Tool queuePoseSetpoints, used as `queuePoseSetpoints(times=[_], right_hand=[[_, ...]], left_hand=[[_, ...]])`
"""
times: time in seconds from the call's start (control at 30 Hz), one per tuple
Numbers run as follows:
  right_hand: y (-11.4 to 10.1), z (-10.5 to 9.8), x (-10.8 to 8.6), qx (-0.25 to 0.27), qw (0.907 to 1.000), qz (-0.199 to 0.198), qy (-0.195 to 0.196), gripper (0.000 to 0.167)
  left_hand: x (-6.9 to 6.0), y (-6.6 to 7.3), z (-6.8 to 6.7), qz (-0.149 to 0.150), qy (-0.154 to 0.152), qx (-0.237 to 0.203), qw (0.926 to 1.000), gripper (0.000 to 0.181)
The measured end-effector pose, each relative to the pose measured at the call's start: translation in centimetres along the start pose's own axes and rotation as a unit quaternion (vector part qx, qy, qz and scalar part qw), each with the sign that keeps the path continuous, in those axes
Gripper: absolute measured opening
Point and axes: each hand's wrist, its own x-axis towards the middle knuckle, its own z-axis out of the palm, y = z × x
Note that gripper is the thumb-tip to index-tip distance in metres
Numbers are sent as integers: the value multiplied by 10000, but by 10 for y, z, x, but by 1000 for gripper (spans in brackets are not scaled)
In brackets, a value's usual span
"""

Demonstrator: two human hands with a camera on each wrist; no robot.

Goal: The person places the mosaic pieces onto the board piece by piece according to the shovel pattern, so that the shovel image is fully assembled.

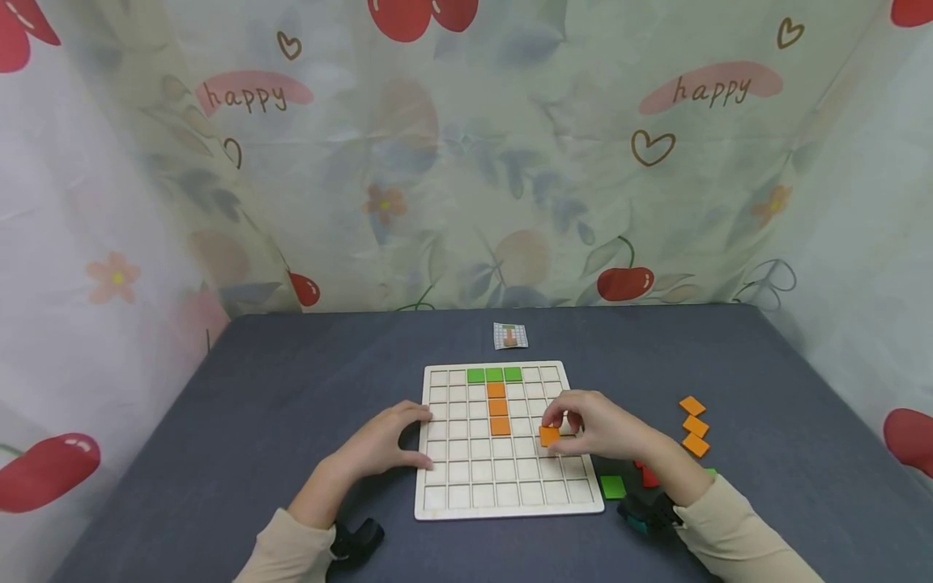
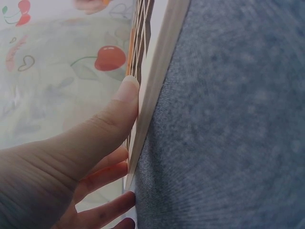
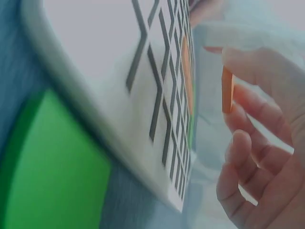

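A white grid board point(image 1: 446, 495) lies on the dark table. Three green tiles point(image 1: 475, 376) fill part of its top row, and three orange tiles point(image 1: 496, 389) run down below the middle one. At the board's left edge, my left hand point(image 1: 379, 441) touches the rim with spread thumb and fingertips; in the left wrist view the thumb point(image 2: 107, 126) lies against that edge. Over the board's right side, my right hand point(image 1: 601, 425) pinches an orange square tile point(image 1: 549, 437) between thumb and fingers. The right wrist view has this tile point(image 3: 227, 89) edge-on, raised off the board.
A small picture card point(image 1: 510, 336) lies behind the board. Several loose orange tiles point(image 1: 696, 426) sit to the right. Near the right forearm are a green tile point(image 1: 613, 487) and a partly hidden red piece point(image 1: 649, 476). A patterned curtain point(image 1: 466, 202) hangs behind the table.
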Motion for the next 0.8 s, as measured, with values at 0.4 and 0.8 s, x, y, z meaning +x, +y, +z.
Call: queuePoseSetpoints(times=[0.4, 0.8], right_hand=[[-22, 19, 19, -234, 9997, 58, 73, 20], [-31, 35, 27, -339, 9986, 347, 204, 19]], left_hand=[[0, -1, -1, 155, 34, 97, 9998, 70], [1, 0, -1, -48, -99, -43, 9999, 71]])
